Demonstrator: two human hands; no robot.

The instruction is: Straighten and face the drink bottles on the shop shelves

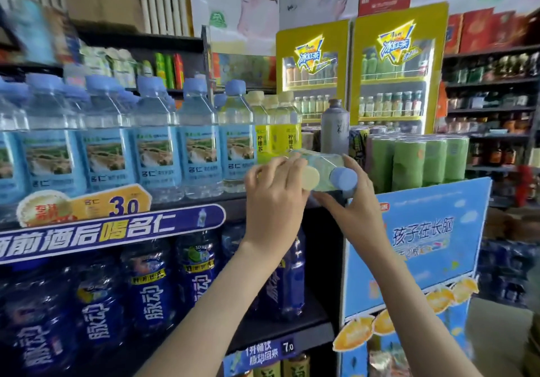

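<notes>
- The water row [152, 154] on the top shelf [233, 199] stood upright. Its blue labels faced out and read 名仁.
- Under it a tag [122, 205] read 3.0, and the banner [111, 230] ended 酒后喝名仁.
- Below, the dark blue bottles [96, 309] read 脉动, and a lower tag [287, 347] read 7.0.
- The lemon bottles [280, 140] at the row's end read 柠檬茶.
- My left grip [274, 198] was clamped round the yellow-cap bottle [309, 178]. It lay on its side at the shelf's right end, cap towards me.
- My right grip [359, 210] was clamped round the blue-cap bottle [343, 179], which also lay on its side and touched the other.
- Both looked full. I judged them fairly light, thin-walled and slick on the label film, so best held round the body, not the cap.
- The board [420, 230] read 孩子在长脑, and the fridges [394, 70] read 冰红茶.
</notes>
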